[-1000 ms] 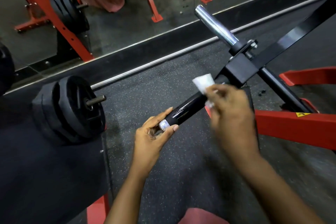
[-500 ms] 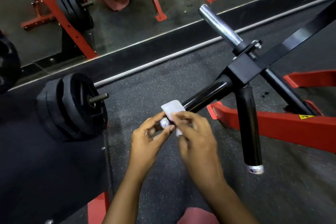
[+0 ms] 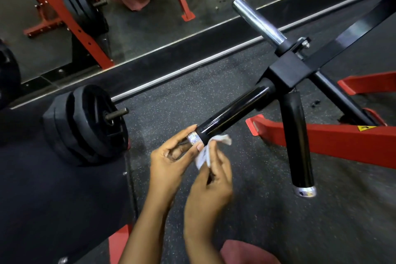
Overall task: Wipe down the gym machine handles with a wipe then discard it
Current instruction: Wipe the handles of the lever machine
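The person's left hand [image 3: 171, 156] is up at the near end of the long black handle [image 3: 233, 113], its fingers [image 3: 182, 135] curled round the silver end cap [image 3: 194, 138]: the forefinger lies along the top and the thumb comes up from beneath, so the tip of the bar is held between them. The right hand [image 3: 210, 191] sits just below and beside it, pinching a crumpled white wipe [image 3: 204, 154]. Its fingers are bent in around the cloth, with one loose corner sticking out to the right. The wipe is pressed up under the handle right next to the cap, touching the glossy black grip there; the right hand is a little blurred, so I can't make out exactly how each finger sits. The handle runs up and away to a square black hub [image 3: 291, 70]. From that hub a second black handle [image 3: 296, 141] hangs down towards the floor, with its own silver cap [image 3: 305, 191] at the bottom and nothing touching it. A chrome peg [image 3: 259, 21] sticks out of the far side of the hub. Behind and under the handles lies the machine's red frame [image 3: 321, 139], which carries a small yellow warning sticker [image 3: 366, 128]. Off to the left, well apart from the hands, a stack of black weight plates [image 3: 90, 124] sits on a horizontal pin, above a dark padded surface [image 3: 53, 199]. The floor [image 3: 214, 75] is speckled black rubber.
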A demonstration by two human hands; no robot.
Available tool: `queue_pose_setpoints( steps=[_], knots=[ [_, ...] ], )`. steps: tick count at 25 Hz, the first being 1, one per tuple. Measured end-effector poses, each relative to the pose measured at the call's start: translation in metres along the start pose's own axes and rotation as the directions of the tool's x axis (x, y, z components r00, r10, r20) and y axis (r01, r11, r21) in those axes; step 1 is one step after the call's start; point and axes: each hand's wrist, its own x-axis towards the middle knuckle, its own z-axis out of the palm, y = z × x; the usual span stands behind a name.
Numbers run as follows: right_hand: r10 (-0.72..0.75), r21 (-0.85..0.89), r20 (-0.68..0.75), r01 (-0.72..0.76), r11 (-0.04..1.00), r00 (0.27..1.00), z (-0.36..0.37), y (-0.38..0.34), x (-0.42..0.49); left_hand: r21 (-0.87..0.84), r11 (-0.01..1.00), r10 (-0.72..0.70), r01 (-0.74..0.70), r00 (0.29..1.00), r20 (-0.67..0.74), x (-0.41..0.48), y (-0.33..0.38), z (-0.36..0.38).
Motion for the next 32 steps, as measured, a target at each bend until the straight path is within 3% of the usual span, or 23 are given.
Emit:
queue_pose_setpoints(
  steps=[2,6,8,11,16,18,20,21,23,25,27,32],
  knots=[
    [0.052,0.028,0.042,-0.054,0.998,0.998,-0.006,-0.003,-0.008,-0.014,1.000,-0.005,0.005,1.000,-0.001,0.000,0.000,0.000],
    [0.249,0.111,-0.084,-0.240,0.964,0.965,-0.009,-0.006,0.068,-0.031,0.999,-0.014,0.014,1.000,0.002,-0.001,0.000,0.000],
    [0.305,0.195,-0.070,-0.287,0.938,0.950,-0.001,-0.014,0.093,-0.035,0.999,-0.011,0.010,1.000,-0.001,-0.002,0.000,0.001],
    [0.367,0.254,-0.061,-0.342,0.905,0.928,0.012,-0.018,0.074,-0.036,0.999,-0.005,0.005,1.000,-0.001,-0.002,-0.002,0.001],
    [0.337,0.132,-0.066,-0.326,0.936,0.939,0.011,-0.013,0.005,-0.017,1.000,0.010,-0.010,1.000,0.000,0.000,-0.005,0.000],
    [0.202,0.072,0.029,-0.204,0.976,0.979,-0.005,-0.021,0.006,-0.027,1.000,0.010,-0.010,1.000,0.012,0.000,-0.004,-0.001],
    [-0.068,-0.053,0.139,0.076,0.996,0.988,-0.023,-0.036,0.037,-0.031,0.999,0.014,-0.014,1.000,0.024,0.000,-0.002,-0.002],
    [-0.220,-0.135,0.223,0.253,0.958,0.950,-0.030,-0.044,0.059,-0.028,0.999,0.020,-0.020,1.000,0.024,0.000,-0.002,-0.003],
    [-0.428,-0.313,0.417,0.569,0.760,0.802,-0.034,-0.052,0.102,-0.021,0.999,0.034,-0.034,0.999,0.015,0.000,-0.003,-0.004],
    [-0.414,-0.441,0.567,0.687,0.577,0.712,-0.029,-0.047,0.114,-0.016,0.999,0.041,-0.041,0.999,0.005,0.001,-0.004,-0.003],
    [-0.324,-0.500,0.646,0.704,0.504,0.691,-0.023,-0.032,0.095,-0.010,0.999,0.039,-0.040,0.999,-0.010,0.002,-0.005,-0.003],
    [-0.301,-0.311,0.773,0.747,0.588,0.559,-0.020,-0.028,0.057,-0.012,0.999,0.031,-0.032,0.998,-0.046,0.002,-0.008,-0.001]
  ],
)
